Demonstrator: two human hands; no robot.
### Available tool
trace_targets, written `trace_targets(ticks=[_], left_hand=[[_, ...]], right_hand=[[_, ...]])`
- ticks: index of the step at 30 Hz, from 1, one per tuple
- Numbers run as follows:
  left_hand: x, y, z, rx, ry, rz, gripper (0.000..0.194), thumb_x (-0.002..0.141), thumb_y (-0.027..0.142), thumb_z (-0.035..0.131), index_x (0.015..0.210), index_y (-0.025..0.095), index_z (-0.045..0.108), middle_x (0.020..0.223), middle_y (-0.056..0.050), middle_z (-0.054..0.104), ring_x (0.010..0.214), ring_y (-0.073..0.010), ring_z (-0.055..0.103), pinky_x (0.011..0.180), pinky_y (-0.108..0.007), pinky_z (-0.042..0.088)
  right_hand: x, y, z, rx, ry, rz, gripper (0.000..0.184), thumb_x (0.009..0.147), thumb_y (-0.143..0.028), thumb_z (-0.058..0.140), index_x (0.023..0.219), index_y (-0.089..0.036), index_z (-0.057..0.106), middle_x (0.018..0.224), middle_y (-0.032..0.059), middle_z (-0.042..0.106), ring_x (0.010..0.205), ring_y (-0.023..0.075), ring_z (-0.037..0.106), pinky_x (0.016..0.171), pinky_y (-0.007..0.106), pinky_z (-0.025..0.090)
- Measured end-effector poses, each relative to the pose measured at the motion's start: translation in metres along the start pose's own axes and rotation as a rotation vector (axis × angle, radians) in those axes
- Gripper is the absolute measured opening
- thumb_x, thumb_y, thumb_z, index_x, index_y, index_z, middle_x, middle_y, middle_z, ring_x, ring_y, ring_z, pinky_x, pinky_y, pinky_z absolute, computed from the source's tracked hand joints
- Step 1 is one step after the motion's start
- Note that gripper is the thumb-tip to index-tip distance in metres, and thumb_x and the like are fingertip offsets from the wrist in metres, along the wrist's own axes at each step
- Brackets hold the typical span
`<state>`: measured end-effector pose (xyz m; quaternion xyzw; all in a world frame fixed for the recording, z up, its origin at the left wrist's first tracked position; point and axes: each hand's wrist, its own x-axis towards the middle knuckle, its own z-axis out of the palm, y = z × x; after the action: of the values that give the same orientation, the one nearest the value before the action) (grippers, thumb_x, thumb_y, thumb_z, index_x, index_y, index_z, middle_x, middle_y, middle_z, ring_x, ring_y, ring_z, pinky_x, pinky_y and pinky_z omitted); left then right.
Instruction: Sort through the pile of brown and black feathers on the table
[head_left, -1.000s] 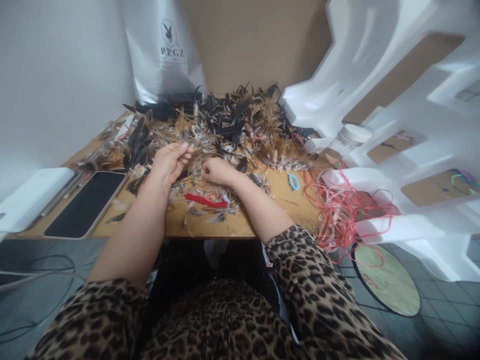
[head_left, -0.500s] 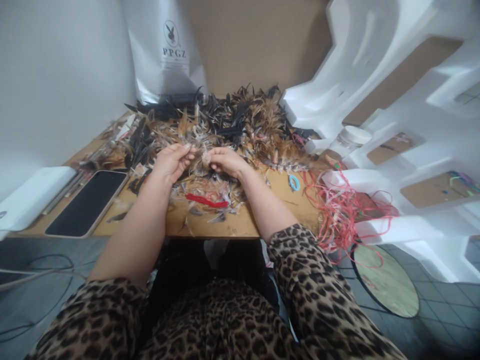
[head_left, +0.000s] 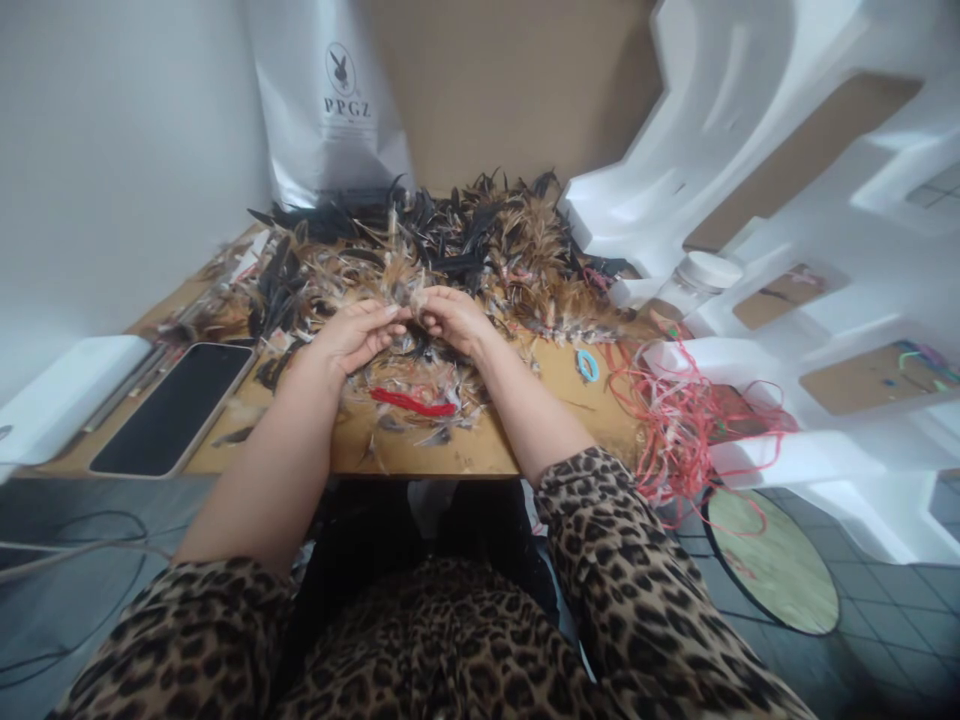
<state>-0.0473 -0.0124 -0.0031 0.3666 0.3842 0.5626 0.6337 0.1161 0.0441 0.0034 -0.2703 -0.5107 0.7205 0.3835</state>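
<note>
My left hand (head_left: 358, 338) is closed in a pinch, its thumb and fingertips meeting my right hand at the middle of the table. My right hand (head_left: 453, 320) pinches too, with whitish fluff at its fingertips. Brown feathers (head_left: 403, 276) rise from between the two hands; exactly where each finger grips them is partly hidden. Behind the hands spreads a heap of brown and black feathers (head_left: 525, 235). Just below them, a bundle of red strings (head_left: 412, 403) lies among loose bits of feather on the wooden table (head_left: 555, 420).
A phone (head_left: 176, 410) and a white box (head_left: 71, 400) lie at the left. On the right are a light blue ring (head_left: 588, 365), tangled pink-red strings (head_left: 675, 430), a lidded jar (head_left: 694, 285) and white foam pieces (head_left: 780, 455). A silver bag (head_left: 330, 150) stands at the back.
My right hand has lifted and turned, its fingers now pinching at the feathers. My left hand has shifted right, so the fingertips of both hands come together.
</note>
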Motion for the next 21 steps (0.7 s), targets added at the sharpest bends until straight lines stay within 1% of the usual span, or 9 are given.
trace_targets(ticks=[3, 7, 9, 12, 16, 21], left_hand=[[0.0, 0.0, 0.002, -0.031, -0.018, -0.031, 0.007, 0.072, 0.008, 0.065, 0.08, 0.006, 0.066, 0.079, -0.009, 0.07, 0.056, -0.008, 0.063, 0.044, -0.012, 0.045], [-0.001, 0.001, 0.002, -0.094, -0.027, -0.033, 0.004, 0.074, 0.005, 0.062, 0.077, 0.007, 0.065, 0.073, -0.007, 0.068, 0.054, -0.0061, 0.061, 0.046, -0.011, 0.047], [-0.001, 0.003, 0.002, -0.15, -0.021, -0.03, 0.003, 0.074, 0.005, 0.062, 0.074, 0.008, 0.063, 0.069, -0.005, 0.065, 0.053, -0.0046, 0.058, 0.047, -0.011, 0.046], [-0.003, 0.008, 0.002, -0.235, -0.002, -0.03, 0.006, 0.075, 0.007, 0.063, 0.071, 0.01, 0.06, 0.066, -0.002, 0.061, 0.052, -0.0029, 0.056, 0.045, -0.009, 0.043], [-0.007, 0.012, 0.004, -0.278, 0.016, -0.02, 0.01, 0.074, 0.011, 0.065, 0.07, 0.011, 0.057, 0.064, 0.0, 0.057, 0.052, -0.0025, 0.054, 0.042, -0.008, 0.039], [-0.007, 0.013, 0.002, -0.311, 0.009, 0.024, 0.012, 0.072, 0.012, 0.068, 0.069, 0.012, 0.057, 0.064, 0.002, 0.058, 0.052, -0.0032, 0.054, 0.041, -0.009, 0.039]], right_hand=[[0.0, 0.001, 0.001, 0.005, 0.003, -0.005, 0.022, 0.067, -0.024, 0.071, 0.079, -0.014, 0.055, 0.054, -0.0047, 0.056, 0.043, 0.0023, 0.04, 0.037, 0.012, 0.023], [-0.001, -0.001, 0.003, 0.011, -0.023, 0.017, 0.023, 0.065, -0.021, 0.072, 0.077, -0.014, 0.054, 0.055, -0.0056, 0.055, 0.044, 0.0019, 0.04, 0.038, 0.012, 0.024], [-0.003, -0.002, 0.003, 0.032, -0.03, 0.037, 0.023, 0.065, -0.021, 0.072, 0.076, -0.014, 0.053, 0.056, -0.0063, 0.054, 0.045, 0.0017, 0.041, 0.039, 0.012, 0.025], [-0.004, -0.005, 0.002, 0.065, -0.041, 0.058, 0.021, 0.067, -0.022, 0.069, 0.077, -0.014, 0.052, 0.059, -0.0056, 0.055, 0.045, 0.0019, 0.042, 0.04, 0.013, 0.026], [-0.003, -0.007, -0.004, 0.089, -0.1, 0.052, 0.019, 0.069, -0.023, 0.066, 0.076, -0.014, 0.051, 0.058, -0.0048, 0.055, 0.045, 0.0024, 0.041, 0.039, 0.013, 0.025], [-0.003, -0.007, -0.009, 0.097, -0.166, 0.046, 0.019, 0.069, -0.022, 0.065, 0.076, -0.014, 0.05, 0.057, -0.0042, 0.055, 0.045, 0.0031, 0.041, 0.039, 0.013, 0.025]])
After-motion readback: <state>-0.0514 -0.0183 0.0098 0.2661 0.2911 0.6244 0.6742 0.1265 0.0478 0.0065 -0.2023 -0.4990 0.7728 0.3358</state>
